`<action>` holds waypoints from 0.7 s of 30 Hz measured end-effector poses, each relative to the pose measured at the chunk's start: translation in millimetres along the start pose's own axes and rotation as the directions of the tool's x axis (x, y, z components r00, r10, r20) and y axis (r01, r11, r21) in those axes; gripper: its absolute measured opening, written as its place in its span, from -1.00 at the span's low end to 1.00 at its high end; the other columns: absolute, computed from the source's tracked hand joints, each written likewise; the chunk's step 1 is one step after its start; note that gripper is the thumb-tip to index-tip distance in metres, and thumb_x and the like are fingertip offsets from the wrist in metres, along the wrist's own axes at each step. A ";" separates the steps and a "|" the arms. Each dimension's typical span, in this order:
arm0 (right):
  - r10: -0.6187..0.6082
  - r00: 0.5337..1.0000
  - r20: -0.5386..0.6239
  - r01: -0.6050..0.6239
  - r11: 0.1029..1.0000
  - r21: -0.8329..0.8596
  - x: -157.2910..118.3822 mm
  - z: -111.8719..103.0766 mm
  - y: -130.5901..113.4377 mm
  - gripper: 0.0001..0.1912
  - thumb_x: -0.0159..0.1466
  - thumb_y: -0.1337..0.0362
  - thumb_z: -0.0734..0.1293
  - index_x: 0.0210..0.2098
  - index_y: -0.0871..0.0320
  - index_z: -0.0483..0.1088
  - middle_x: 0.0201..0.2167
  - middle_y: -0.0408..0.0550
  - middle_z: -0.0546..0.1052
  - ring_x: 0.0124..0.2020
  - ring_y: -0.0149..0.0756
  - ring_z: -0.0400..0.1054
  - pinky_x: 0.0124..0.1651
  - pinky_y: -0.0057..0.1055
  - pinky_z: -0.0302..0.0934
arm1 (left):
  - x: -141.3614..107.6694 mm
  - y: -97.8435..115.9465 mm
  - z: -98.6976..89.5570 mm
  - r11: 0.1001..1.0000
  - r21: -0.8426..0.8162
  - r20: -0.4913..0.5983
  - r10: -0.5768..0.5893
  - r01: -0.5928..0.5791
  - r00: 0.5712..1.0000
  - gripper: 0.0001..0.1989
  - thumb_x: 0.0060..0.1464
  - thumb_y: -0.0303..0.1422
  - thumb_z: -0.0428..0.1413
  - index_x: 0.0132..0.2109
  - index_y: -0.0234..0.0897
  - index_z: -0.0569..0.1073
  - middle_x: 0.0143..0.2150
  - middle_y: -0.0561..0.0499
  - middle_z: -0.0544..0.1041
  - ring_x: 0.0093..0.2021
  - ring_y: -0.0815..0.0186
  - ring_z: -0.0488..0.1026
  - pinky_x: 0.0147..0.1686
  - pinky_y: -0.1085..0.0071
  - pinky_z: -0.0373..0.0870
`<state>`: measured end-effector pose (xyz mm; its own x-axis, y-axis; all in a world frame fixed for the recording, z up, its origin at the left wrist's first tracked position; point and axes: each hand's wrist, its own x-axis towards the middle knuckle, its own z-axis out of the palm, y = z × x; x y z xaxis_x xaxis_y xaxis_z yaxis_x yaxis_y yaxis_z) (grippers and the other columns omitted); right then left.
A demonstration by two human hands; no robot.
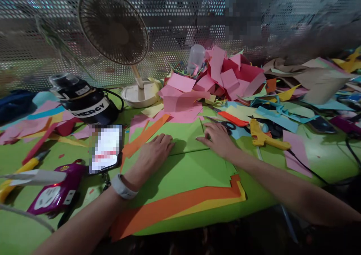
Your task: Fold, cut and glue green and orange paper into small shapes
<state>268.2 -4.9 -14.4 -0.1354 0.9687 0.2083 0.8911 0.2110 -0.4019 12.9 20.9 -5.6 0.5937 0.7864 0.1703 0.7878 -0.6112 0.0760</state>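
Touching green paper (194, 168), left fingers (161, 138) and right fingers (213, 129) lie parted; cup (196, 56) contents unclear.

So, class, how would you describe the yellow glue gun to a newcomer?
Find the heap of pink paper at the back, then come forward and right to the bright red-orange strip. Just right of it lies the glue gun. Its yellow body and trailing black cord set it apart.

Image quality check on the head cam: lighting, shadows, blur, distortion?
Head view: uneven light, near black along the bottom right; soft shadow beside the left hand on the green paper; perforated screen smeared toward the upper right; phone display bright but pixelated, unreadable; apparent wide-angle stretch near the side edges.
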 end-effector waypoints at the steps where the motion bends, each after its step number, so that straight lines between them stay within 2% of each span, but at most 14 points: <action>1: -0.010 1.000 -0.004 0.010 1.000 -0.012 -0.4 0.1 -0.4 -0.61 0.31 0.00 0.28 -0.51 0.11 0.30 0.02 0.11 0.47 0.06 0.01 0.31 0.11 0.00 0.08 | -0.4 -0.3 -0.6 1.000 -0.003 -0.044 0.007 -0.008 0.999 -0.70 0.33 -0.27 -0.09 0.04 -0.32 0.40 -0.08 -0.22 0.54 -0.12 0.05 0.51 -0.21 0.21 0.41; 3: -0.021 1.000 0.000 0.021 0.999 -0.031 -0.9 0.1 -0.7 -0.64 0.31 0.02 0.29 -0.50 0.11 0.31 0.02 0.11 0.48 0.06 0.02 0.31 0.11 -0.01 0.08 | -1.8 1.7 -2.3 0.996 -0.003 -0.124 0.084 -0.085 0.989 -0.64 0.33 -0.34 -0.11 0.20 -0.27 0.30 0.13 -0.23 0.47 0.13 0.01 0.41 0.05 0.07 0.32; 5: -0.027 1.000 0.009 0.027 0.999 -0.046 -1.0 0.3 -0.5 -0.67 0.32 0.05 0.29 -0.48 0.11 0.32 0.03 0.11 0.48 0.07 0.02 0.31 0.11 -0.01 0.09 | -4.8 8.1 -3.2 0.971 0.001 -0.141 0.237 -0.239 0.961 -0.59 0.36 -0.36 -0.17 0.29 -0.21 0.21 0.29 -0.17 0.33 0.31 0.08 0.21 0.26 0.05 0.09; 7: -0.030 1.000 0.008 0.030 0.998 -0.060 -1.0 0.7 -0.2 -0.69 0.33 0.08 0.28 -0.47 0.11 0.33 0.04 0.12 0.47 0.08 0.02 0.31 0.12 0.00 0.08 | -9.3 17.8 -2.0 0.922 -0.028 -0.087 0.382 -0.385 0.920 -0.51 0.37 -0.20 -0.19 0.35 -0.26 0.10 0.37 -0.18 0.22 0.38 0.12 0.09 0.33 0.08 -0.06; 9: -0.030 1.000 -0.003 0.030 0.997 -0.066 -1.0 1.3 0.0 -0.69 0.34 0.08 0.26 -0.46 0.11 0.33 0.04 0.13 0.47 0.07 0.02 0.31 0.13 0.00 0.08 | -14.1 27.1 0.7 0.884 -0.092 -0.002 0.461 -0.459 0.887 -0.26 0.27 0.05 -0.16 0.40 -0.34 -0.05 0.41 -0.24 0.11 0.40 0.07 0.02 0.35 0.05 -0.16; 12: -0.029 0.999 -0.015 0.028 0.998 -0.058 -1.0 1.9 0.2 -0.66 0.34 0.05 0.26 -0.48 0.10 0.33 0.03 0.13 0.48 0.06 0.03 0.32 0.12 0.01 0.09 | -18.7 33.9 4.4 0.879 -0.155 0.064 0.465 -0.452 0.883 -0.09 0.18 0.17 -0.14 0.43 -0.33 -0.20 0.44 -0.24 0.02 0.42 0.03 -0.06 0.36 -0.02 -0.24; 16: -0.016 1.000 -0.026 0.015 0.999 -0.045 0.3 1.4 0.8 -0.62 0.34 0.00 0.23 -0.49 0.10 0.35 0.01 0.12 0.48 0.07 0.02 0.31 0.13 0.00 0.09 | -19.1 31.5 6.1 0.884 -0.176 0.097 0.453 -0.433 0.886 -0.10 0.19 0.17 -0.15 0.43 -0.31 -0.23 0.45 -0.22 -0.04 0.44 0.06 -0.13 0.37 0.02 -0.27; 21: 0.061 0.997 -0.036 -0.059 0.998 0.037 4.0 -0.2 3.1 -0.56 0.30 -0.07 0.25 -0.55 0.10 0.33 0.00 0.09 0.48 0.07 0.02 0.30 0.09 -0.02 0.12 | -18.3 30.1 4.6 0.885 -0.186 0.114 0.451 -0.427 0.885 -0.10 0.19 0.16 -0.16 0.43 -0.33 -0.22 0.45 -0.22 -0.07 0.44 0.06 -0.16 0.37 0.01 -0.26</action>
<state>270.6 -0.4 -14.6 -0.0652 0.9742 0.2158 0.8810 0.1578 -0.4461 26.6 -11.5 -10.9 0.8994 0.4310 0.0727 0.4137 -0.8931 0.1770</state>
